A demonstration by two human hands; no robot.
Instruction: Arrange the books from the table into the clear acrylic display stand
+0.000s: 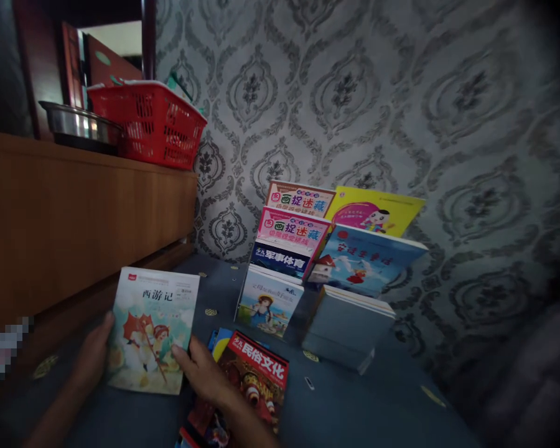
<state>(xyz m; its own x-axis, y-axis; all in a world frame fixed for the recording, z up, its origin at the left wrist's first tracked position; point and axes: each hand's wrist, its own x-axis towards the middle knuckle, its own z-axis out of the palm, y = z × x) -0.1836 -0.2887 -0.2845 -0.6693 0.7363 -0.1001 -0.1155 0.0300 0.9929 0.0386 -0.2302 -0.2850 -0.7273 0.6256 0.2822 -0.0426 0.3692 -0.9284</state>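
A pale paperback book [155,317] with an illustrated cover is held upright between my two hands, its front facing me. My left hand [96,348] grips its left edge, with the fingers hidden behind it. My right hand [203,370] pinches the lower right edge, thumb on the cover. Below my right forearm lies a stack of books topped by a red one [266,364]. Farther right, a book with a girl on its cover [269,305] stands at the front of a row of upright books.
Behind stand pink [292,227], yellow [401,208] and blue [368,258] books, with a plain grey-blue book stack [345,326] in front. At left, a wooden ledge [74,218] bears a red basket [168,124] and a metal basin [81,127]. Patterned wallpaper [382,93] covers the wall.
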